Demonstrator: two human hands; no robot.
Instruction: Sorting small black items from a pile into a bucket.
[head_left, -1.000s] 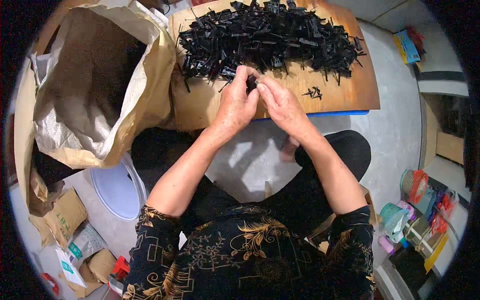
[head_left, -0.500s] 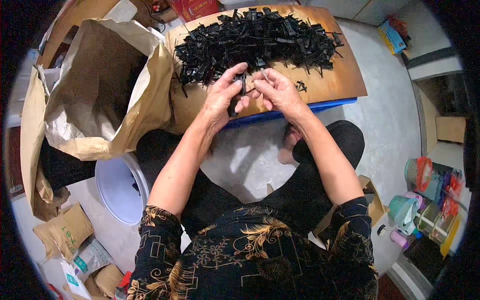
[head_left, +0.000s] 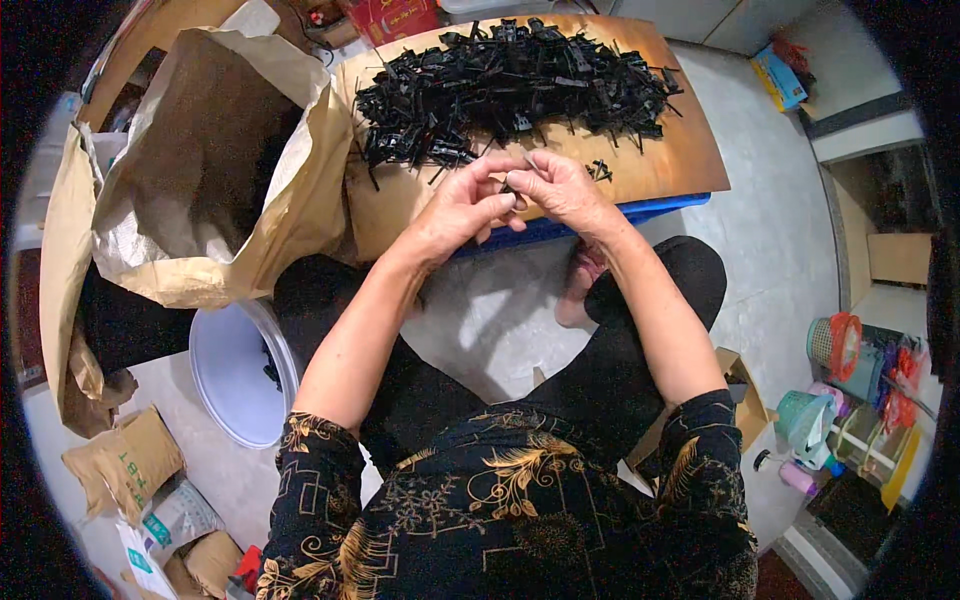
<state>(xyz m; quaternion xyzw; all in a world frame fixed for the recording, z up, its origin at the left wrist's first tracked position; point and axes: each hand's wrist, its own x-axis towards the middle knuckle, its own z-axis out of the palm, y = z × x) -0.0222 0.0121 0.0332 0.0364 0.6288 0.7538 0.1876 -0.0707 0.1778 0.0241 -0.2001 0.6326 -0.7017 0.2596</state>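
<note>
My left hand point(head_left: 462, 205) is closed on a small black plastic part point(head_left: 508, 189), mostly hidden by the fingers. My right hand point(head_left: 568, 194) meets it fingertip to fingertip, pinching a thin grey blade-like tool point(head_left: 530, 160) whose tip shows above the forefinger. Both hands are over the near edge of a brown board point(head_left: 685, 150). Beyond them, a large heap of black plastic parts point(head_left: 520, 85) covers much of the board. A few small black pieces point(head_left: 599, 171) lie apart, just right of my right hand.
A big open paper sack point(head_left: 225, 275) stands left of the board. Below it is a white bucket point(head_left: 235, 385) with some black pieces inside. Under the board runs a blue edge point(head_left: 665, 208). Packed bags point(head_left: 130, 460) lie lower left; baskets point(head_left: 805, 420) stand at right.
My hands have come closer together, and the left has turned inward. The black part, upright and plainly visible before, is now mostly covered by my fingers.
</note>
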